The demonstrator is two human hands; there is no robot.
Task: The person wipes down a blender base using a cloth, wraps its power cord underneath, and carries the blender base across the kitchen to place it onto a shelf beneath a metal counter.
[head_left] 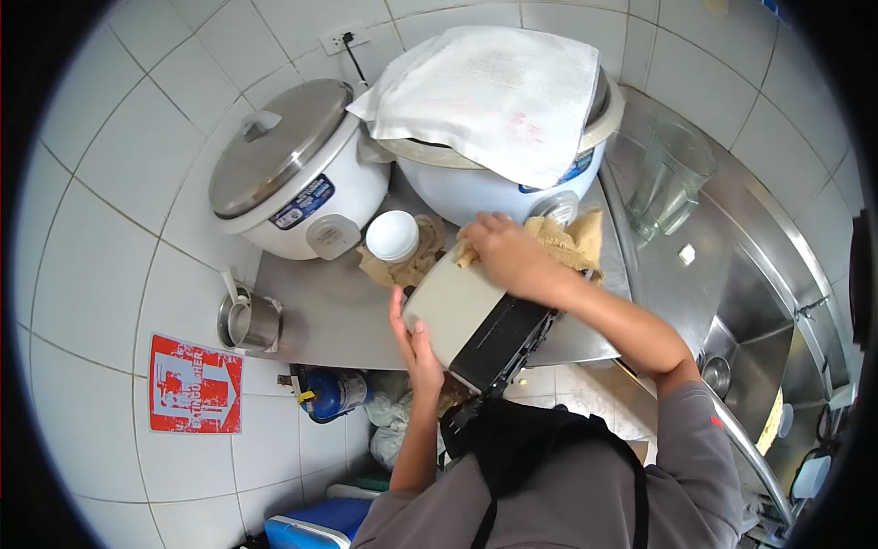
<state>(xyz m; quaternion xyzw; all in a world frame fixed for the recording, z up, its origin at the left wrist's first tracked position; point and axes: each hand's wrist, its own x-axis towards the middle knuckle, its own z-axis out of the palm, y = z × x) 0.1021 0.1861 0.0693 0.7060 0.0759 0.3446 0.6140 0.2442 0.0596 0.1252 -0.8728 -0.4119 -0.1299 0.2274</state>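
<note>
A grey and black box-shaped appliance (457, 316) is tilted over the front edge of the steel counter (320, 316). Against its left side rests my left hand (419, 352), fingers stretched out and thumb apart. My right hand (508, 254) is closed on a tan cloth (567, 242) at the appliance's far top edge; part of the cloth spreads to the right. Behind the appliance, a white bowl (392, 236) sits on a crumpled brown cloth (439, 240).
Two large rice cookers stand at the back, one with a metal lid (279, 146), the other under a white cloth (494, 101). A clear pitcher (672, 178) is near the sink (750, 320). Metal cups (253, 322) stand left; a blue extinguisher (337, 392) is below.
</note>
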